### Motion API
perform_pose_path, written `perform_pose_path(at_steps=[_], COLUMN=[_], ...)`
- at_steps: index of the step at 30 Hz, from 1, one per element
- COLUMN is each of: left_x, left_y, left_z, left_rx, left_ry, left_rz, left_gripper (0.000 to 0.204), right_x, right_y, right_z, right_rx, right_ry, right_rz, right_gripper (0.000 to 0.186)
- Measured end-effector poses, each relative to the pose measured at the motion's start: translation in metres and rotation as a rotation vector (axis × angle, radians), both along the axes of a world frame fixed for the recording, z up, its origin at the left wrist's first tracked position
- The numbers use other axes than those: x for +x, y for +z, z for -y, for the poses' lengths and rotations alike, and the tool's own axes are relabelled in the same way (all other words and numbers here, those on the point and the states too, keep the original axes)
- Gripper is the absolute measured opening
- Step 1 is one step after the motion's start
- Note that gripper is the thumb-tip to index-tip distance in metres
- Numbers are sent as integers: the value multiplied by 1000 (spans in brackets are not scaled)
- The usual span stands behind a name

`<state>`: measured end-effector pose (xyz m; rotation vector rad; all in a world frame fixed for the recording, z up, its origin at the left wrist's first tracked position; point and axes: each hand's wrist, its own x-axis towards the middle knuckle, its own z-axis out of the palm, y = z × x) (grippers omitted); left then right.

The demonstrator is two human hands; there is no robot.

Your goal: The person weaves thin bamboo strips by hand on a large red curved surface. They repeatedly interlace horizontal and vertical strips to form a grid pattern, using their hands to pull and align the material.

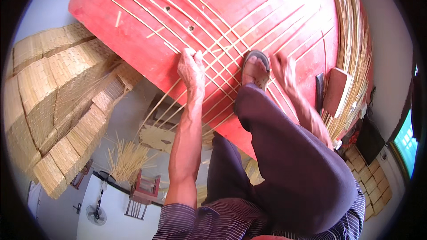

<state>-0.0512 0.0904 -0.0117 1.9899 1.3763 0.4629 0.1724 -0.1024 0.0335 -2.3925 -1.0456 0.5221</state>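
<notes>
Thin pale strips (222, 69), perhaps bamboo or cane, cross in an open lattice on a red board (147, 62). At the lattice's left side my left hand (192, 69) is closed, its fingertips pinching a strip. My sandalled foot (255, 69) presses on the crossing strips, right of the middle. Just right of the foot is my right hand (284, 72), low over the strips that run to the upper right. Motion smears its fingers, so what they hold, if anything, is unclear.
A long bundle of strips (353, 31) lines the board's right edge. A reddish brick (338, 92) and a dark flat tool (319, 90) lie beside it. Stacks of woven mats (49, 102) stand left. Loose strips (126, 162), a stool (144, 191) and a fan (96, 213) are below.
</notes>
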Motion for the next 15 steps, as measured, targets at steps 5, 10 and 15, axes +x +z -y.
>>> perform_pose_path(at_steps=[5, 10, 15], left_x=[7, 13, 9], left_y=[-6, -14, -7], left_z=[5, 5, 0], left_rx=[-31, -9, -45], left_ry=[16, 34, 22], left_rz=[-41, 11, -77], left_gripper=[23, 23, 22], right_x=[-71, -79, -83], right_y=[-34, -20, -10], right_z=[138, 151, 146], right_rx=[-386, -517, -518], right_ry=[48, 26, 29], right_rz=[-112, -158, -173], right_gripper=[27, 27, 26])
